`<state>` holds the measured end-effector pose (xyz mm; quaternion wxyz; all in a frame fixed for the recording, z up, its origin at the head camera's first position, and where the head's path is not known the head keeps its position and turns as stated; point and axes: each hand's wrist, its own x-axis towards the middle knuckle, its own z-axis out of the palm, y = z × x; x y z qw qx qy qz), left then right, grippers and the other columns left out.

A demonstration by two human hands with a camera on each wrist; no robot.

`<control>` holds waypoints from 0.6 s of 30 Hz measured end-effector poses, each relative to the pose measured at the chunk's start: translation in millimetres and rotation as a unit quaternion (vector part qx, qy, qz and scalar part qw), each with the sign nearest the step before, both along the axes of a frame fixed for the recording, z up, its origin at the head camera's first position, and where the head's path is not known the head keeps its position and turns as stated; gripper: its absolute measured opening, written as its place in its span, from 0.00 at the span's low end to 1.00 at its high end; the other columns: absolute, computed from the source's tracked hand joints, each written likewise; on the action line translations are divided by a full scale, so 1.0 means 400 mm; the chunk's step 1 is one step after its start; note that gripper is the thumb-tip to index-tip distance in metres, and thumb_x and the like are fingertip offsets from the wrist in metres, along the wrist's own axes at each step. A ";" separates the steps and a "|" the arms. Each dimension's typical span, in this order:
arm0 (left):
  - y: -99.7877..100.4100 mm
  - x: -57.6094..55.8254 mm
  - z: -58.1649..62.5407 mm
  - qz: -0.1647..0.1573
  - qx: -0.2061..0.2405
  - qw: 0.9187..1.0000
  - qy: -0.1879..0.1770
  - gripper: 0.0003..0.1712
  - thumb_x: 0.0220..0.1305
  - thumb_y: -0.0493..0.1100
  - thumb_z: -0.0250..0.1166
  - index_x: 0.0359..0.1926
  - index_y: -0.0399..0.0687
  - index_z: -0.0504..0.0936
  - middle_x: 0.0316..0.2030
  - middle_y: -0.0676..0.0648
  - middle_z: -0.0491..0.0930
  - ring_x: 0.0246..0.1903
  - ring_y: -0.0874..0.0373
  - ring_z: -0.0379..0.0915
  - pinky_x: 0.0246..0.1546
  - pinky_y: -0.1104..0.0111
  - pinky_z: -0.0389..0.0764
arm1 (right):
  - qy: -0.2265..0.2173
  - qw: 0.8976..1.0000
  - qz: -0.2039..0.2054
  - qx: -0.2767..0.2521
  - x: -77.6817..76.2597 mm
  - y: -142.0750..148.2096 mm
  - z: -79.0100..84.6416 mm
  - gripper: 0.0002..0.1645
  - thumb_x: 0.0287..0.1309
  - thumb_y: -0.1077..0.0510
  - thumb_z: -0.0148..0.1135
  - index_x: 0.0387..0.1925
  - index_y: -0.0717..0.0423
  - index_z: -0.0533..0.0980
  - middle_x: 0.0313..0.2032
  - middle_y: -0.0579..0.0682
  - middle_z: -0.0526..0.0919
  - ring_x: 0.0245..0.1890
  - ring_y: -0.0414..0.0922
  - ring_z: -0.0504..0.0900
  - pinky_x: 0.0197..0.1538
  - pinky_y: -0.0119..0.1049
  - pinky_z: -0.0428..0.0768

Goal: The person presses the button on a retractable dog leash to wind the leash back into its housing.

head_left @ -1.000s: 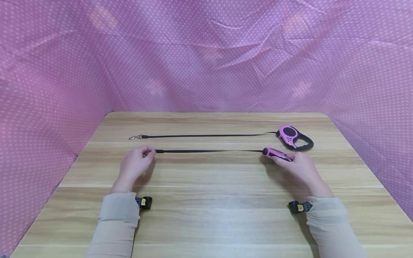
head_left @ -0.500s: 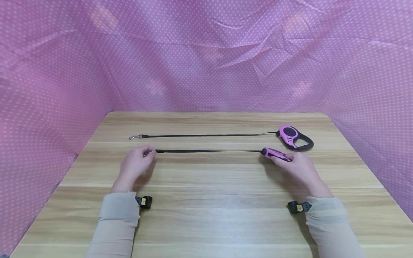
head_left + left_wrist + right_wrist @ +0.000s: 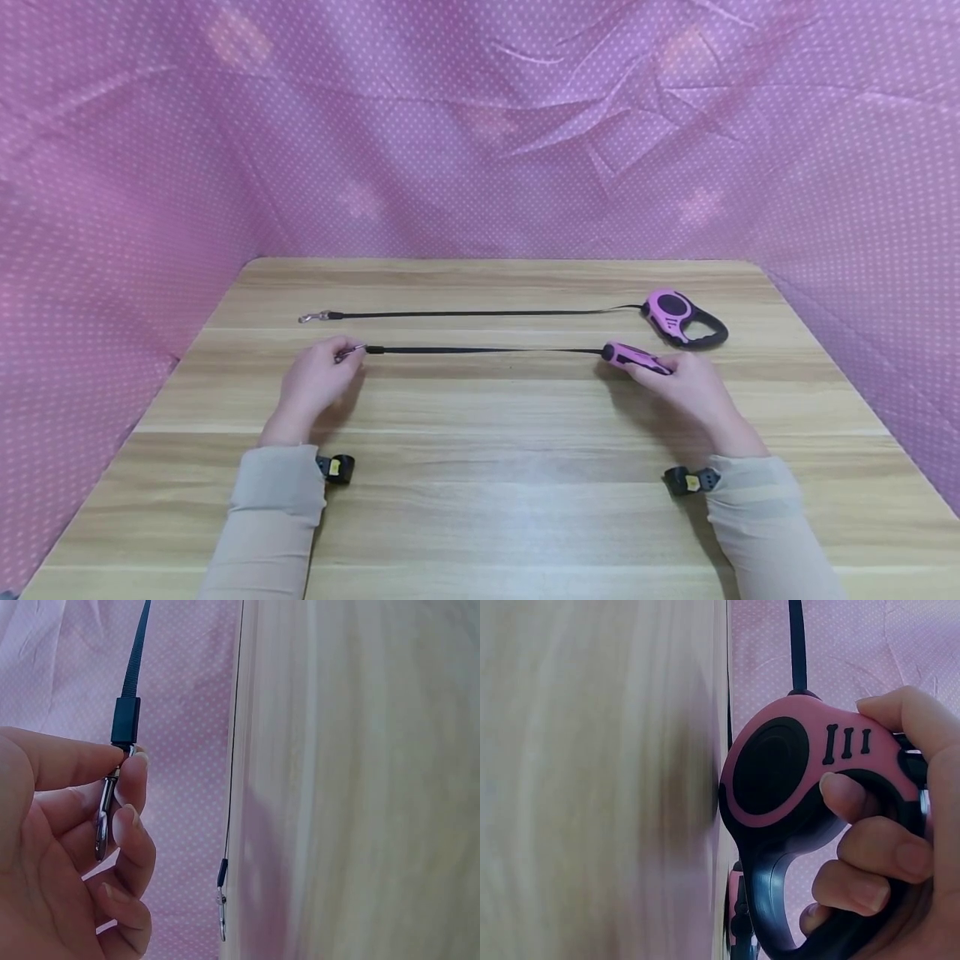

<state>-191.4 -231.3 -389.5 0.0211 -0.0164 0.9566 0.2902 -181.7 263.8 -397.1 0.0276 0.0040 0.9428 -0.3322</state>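
Note:
A black strap (image 3: 465, 350) runs nearly straight between my two hands, part of a pink and black retractable leash. My left hand (image 3: 315, 379) pinches the metal snap hook (image 3: 103, 821) at its left end, thumb and forefinger meeting just below the black sleeve (image 3: 125, 720). At the other end my right hand (image 3: 697, 390) grips the leash's handle (image 3: 840, 930), several fingers curled through the loop and the thumb by the button on top. The pink case (image 3: 769, 720) stands on edge, its round black disc facing the right wrist camera.
A second pink retractable leash (image 3: 670, 306) lies flat behind the held one, its strap (image 3: 465, 314) stretched left to a snap hook (image 3: 311, 317). Both rest on a wooden table (image 3: 480, 500). Pink dotted cloth (image 3: 480, 167) hangs around the back and sides.
My right hand has shifted slightly left with the leash case, so the strap span is a little shorter. My left hand has barely moved.

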 end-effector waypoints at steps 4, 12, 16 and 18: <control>0.002 -0.001 0.001 -0.001 0.001 1.000 0.002 0.25 0.75 0.55 0.50 0.62 0.46 0.76 0.60 0.37 0.77 0.59 0.38 0.73 0.59 0.42 0.71 | -0.002 1.000 0.004 0.003 -0.003 -0.003 0.000 0.32 0.59 0.31 0.61 0.31 0.57 0.82 0.17 0.42 0.71 0.23 0.43 0.68 0.27 0.35 0.69; 0.004 0.002 0.011 0.005 0.008 1.000 -0.001 0.26 0.75 0.57 0.49 0.62 0.47 0.76 0.58 0.37 0.79 0.56 0.40 0.75 0.56 0.44 0.72 | 0.031 0.999 -0.011 0.024 -0.004 -0.010 0.001 0.30 0.60 0.34 0.61 0.21 0.55 0.78 0.16 0.45 0.75 0.20 0.43 0.69 0.25 0.35 0.69; 0.006 0.002 0.014 0.008 0.013 1.000 -0.005 0.27 0.75 0.58 0.49 0.63 0.48 0.75 0.56 0.38 0.80 0.52 0.41 0.76 0.55 0.44 0.73 | 0.076 0.996 -0.011 0.044 -0.002 -0.012 0.000 0.29 0.60 0.36 0.63 0.19 0.56 0.77 0.16 0.47 0.76 0.19 0.44 0.70 0.25 0.35 0.69; 0.007 0.001 0.014 0.009 0.014 1.000 -0.004 0.27 0.75 0.59 0.49 0.62 0.48 0.75 0.54 0.39 0.81 0.50 0.43 0.77 0.53 0.45 0.74 | 0.104 0.993 -0.010 0.059 -0.001 -0.013 0.000 0.29 0.60 0.37 0.64 0.17 0.56 0.76 0.16 0.47 0.76 0.19 0.44 0.70 0.25 0.35 0.68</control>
